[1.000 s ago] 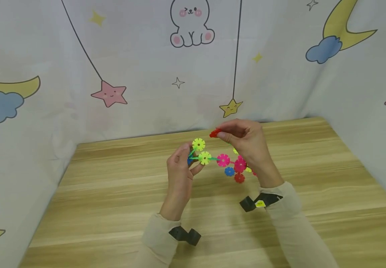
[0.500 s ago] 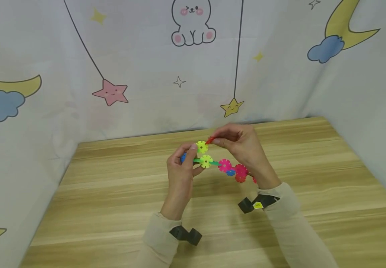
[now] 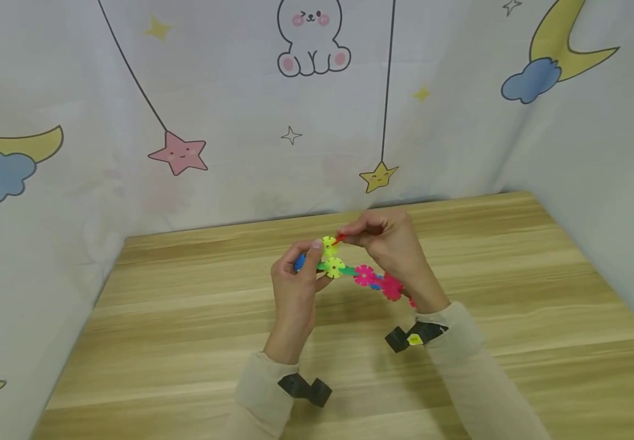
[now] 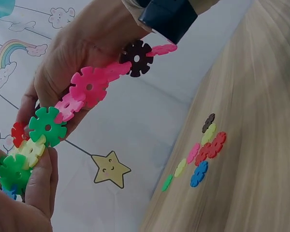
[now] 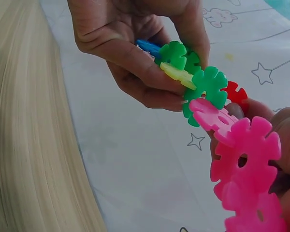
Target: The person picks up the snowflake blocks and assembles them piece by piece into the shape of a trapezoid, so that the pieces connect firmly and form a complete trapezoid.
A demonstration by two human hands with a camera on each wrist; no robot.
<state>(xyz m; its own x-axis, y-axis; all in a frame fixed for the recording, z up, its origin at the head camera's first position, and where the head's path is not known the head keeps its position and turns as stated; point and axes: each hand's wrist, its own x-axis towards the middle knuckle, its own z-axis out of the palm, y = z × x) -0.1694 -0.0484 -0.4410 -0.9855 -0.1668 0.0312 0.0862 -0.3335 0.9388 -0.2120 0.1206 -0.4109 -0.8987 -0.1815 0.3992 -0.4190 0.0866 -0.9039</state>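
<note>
My left hand grips one end of a chain of interlocking snowflake discs above the table. Blue, green, yellow and pink discs make up the chain, with a dark disc farther along it. Between thumb and fingertips, my right hand pinches a red disc, seen edge-on in the head view. The red disc meets the rim of the upper yellow disc; whether their slots are joined, I cannot tell. The chain's far end passes below my right hand, partly hidden.
On the wooden table, several loose discs lie in a loose group, among them a blue one and a red one. A printed cloth hangs behind the table. Each wrist wears a black camera mount.
My right hand has moved left and down, bringing the red disc from apart to the yellow disc's rim. My left hand has shifted its hold, and the chain's right part hangs a little lower.
</note>
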